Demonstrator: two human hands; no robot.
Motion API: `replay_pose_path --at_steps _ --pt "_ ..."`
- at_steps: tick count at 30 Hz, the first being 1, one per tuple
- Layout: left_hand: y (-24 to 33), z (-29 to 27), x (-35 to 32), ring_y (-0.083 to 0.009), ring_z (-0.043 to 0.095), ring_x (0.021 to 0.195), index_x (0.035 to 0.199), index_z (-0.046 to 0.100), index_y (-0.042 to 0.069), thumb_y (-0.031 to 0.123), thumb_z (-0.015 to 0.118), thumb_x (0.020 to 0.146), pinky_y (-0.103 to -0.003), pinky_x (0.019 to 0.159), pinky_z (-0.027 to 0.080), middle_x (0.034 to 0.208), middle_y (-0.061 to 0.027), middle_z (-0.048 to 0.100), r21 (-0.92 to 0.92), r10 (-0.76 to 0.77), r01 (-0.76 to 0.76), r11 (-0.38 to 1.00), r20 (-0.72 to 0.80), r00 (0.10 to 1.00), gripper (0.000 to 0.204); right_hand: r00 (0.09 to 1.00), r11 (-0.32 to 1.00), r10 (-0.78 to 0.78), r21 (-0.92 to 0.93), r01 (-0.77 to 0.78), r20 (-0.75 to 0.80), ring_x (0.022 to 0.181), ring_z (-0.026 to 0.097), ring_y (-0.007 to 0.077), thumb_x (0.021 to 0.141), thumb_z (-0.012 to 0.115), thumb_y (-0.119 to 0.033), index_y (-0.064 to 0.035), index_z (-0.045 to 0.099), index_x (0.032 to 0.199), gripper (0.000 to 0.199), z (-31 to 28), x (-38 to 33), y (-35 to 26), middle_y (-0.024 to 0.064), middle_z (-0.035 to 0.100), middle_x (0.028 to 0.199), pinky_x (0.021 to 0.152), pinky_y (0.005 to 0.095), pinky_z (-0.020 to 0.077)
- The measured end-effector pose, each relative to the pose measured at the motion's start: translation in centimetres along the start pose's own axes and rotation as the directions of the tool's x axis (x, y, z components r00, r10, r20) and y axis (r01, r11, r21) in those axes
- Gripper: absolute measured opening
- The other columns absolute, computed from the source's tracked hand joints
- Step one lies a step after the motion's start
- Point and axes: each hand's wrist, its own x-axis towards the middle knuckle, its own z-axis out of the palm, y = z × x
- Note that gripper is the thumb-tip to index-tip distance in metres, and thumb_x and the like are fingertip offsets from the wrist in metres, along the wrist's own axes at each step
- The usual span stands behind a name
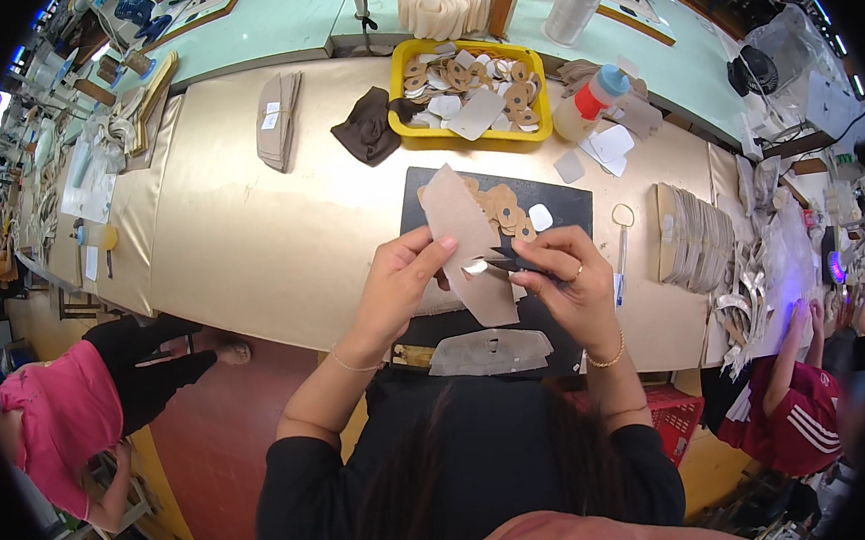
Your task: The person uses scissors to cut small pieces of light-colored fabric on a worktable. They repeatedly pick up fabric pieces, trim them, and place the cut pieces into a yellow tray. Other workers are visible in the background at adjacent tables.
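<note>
My left hand [399, 270] pinches a beige, cut-out flat piece [457, 213] with a notched edge and holds it tilted above a black mat [571, 208]. A small white patch [474, 266] shows at the piece's middle. In the fingers of my right hand [566, 279] is a small black pointed tool [508, 259], like thread snips, its tip at that white patch. Behind the piece, several tan pieces with dark dots [503, 208] lie on the mat beside a white rounded piece [541, 217]. A greyish shaped panel [490, 352] lies at the mat's near edge.
Beyond the mat stand a yellow basket [431, 133] full of small pieces and a blue-capped bottle [590, 106]. A dark brown cloth [366, 129] and a banded stack [279, 122] lie left of it. Beige stacked pieces [693, 237] are right. People work at both sides.
</note>
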Motion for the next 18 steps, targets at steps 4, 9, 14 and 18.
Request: replay_pose_path --at_steps 4,9,14,18 --pt "0.7 0.3 0.4 -0.0047 0.052 0.071 0.097 0.069 0.000 0.024 0.059 0.098 -0.021 0.064 0.043 0.080 0.0004 0.065 0.064 -0.030 0.029 0.997 0.008 1.000 0.026 0.993 0.995 -0.068 -0.067 0.075 0.100 0.069 0.063 0.0178 0.075 0.080 -0.011 -0.0137 0.073 0.112 0.038 -0.5 1.0 0.0 0.0054 0.061 0.095 0.059 0.0306 0.0519" --pt "1.8 0.2 1.1 -0.0038 0.050 0.069 0.096 0.069 0.001 0.025 0.059 0.098 -0.021 0.063 0.041 0.077 0.0026 0.062 0.163 -0.041 0.031 0.986 0.054 0.998 0.026 0.990 0.987 -0.105 -0.112 0.115 0.091 0.067 0.063 0.0190 0.074 0.081 -0.012 -0.0138 0.073 0.112 0.039 -0.6 1.3 0.0 0.0056 0.061 0.093 0.059 0.0312 0.0525" --pt "2.4 0.1 1.5 -0.0037 0.048 0.068 0.098 0.070 0.001 0.026 0.059 0.098 -0.021 0.063 0.040 0.077 0.0035 0.062 0.227 -0.078 0.056 0.972 0.087 0.993 0.028 0.987 0.984 -0.130 -0.111 0.140 0.089 0.066 0.063 0.0185 0.073 0.081 -0.010 -0.0131 0.073 0.111 0.039 -0.8 1.5 -0.1 0.0055 0.061 0.093 0.059 0.0310 0.0522" --pt "2.7 0.0 1.8 -0.0070 0.060 0.074 0.097 0.068 -0.003 0.020 0.061 0.098 -0.023 0.071 0.049 0.084 -0.0050 0.068 0.229 -0.087 0.062 0.971 0.099 0.991 0.024 0.988 0.985 -0.122 -0.110 0.132 0.097 0.066 0.063 0.0185 0.073 0.080 -0.009 -0.0129 0.073 0.111 0.038 -0.9 1.6 -0.1 0.0057 0.061 0.091 0.058 0.0308 0.0522"
